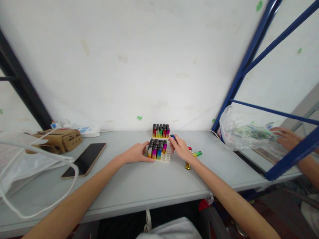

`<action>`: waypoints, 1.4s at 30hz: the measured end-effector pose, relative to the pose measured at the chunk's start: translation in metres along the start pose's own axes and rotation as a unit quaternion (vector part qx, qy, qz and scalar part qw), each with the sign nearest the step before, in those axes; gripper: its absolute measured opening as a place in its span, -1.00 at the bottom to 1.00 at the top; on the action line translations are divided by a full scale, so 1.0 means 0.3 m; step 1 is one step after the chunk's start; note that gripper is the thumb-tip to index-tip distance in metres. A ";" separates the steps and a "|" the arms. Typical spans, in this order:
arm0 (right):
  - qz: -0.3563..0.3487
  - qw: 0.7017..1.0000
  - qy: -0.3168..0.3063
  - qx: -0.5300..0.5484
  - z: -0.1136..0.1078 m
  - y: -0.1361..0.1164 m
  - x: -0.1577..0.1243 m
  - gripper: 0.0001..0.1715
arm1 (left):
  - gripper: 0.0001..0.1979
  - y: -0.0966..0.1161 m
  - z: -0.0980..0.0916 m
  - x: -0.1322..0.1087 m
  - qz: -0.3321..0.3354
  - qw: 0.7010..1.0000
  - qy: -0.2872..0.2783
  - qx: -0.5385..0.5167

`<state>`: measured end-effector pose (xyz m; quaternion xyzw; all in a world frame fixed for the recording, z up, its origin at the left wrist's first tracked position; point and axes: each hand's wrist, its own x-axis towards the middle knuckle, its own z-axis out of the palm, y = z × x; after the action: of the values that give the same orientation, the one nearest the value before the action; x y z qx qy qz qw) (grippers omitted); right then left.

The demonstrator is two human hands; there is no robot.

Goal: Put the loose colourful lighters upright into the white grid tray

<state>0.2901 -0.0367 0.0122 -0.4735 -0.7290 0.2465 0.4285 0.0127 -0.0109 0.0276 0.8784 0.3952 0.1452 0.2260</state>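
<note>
Just below centre frame, the right hand (179,148) pinched a blue lighter (172,136) — probably light, stiff, slick, best held by its sides — while the left hand (136,152) gripped the white tray (166,159).

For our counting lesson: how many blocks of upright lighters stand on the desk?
2. The front block stands in a white tray between the left hand and the right hand; the back block is behind it, near the wall. No third shows.
</note>
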 end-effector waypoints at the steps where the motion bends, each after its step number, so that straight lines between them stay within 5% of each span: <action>1: -0.027 0.999 0.009 -0.033 -0.002 -0.003 0.000 -0.45 | -0.24 -0.002 0.001 0.001 0.000 1.000 -0.001 -0.001; 6: -0.091 0.982 0.019 -0.166 -0.016 -0.004 0.000 -0.39 | -0.23 -0.010 0.005 0.002 0.006 1.000 0.002 -0.014; 18: -0.156 0.963 -0.079 -0.206 -0.020 -0.002 -0.005 -0.42 | -0.24 -0.004 0.002 0.000 0.003 1.000 0.003 -0.003; 26: -0.126 0.950 -0.123 -0.260 -0.022 -0.009 -0.007 -0.43 | -0.25 0.002 0.001 -0.003 0.003 1.000 0.000 -0.005; 31: -0.082 0.950 -0.064 -0.294 -0.113 0.019 0.005 -0.42 | -0.24 0.001 -0.002 -0.002 0.002 1.000 -0.002 0.005; 38: 0.015 0.930 -0.001 -0.368 -0.330 0.220 0.018 -0.74 | -0.24 -0.003 0.000 0.001 -0.007 1.000 0.002 0.021; 42: -0.035 0.937 -0.009 -0.349 -0.342 0.280 0.020 -0.64 | -0.23 -0.003 0.000 0.002 -0.009 1.000 -0.003 0.024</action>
<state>0.4173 0.0002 0.0028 -0.5652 -0.7891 -0.0338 0.2382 0.0124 -0.0097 0.0273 0.8803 0.4061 0.1306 0.2076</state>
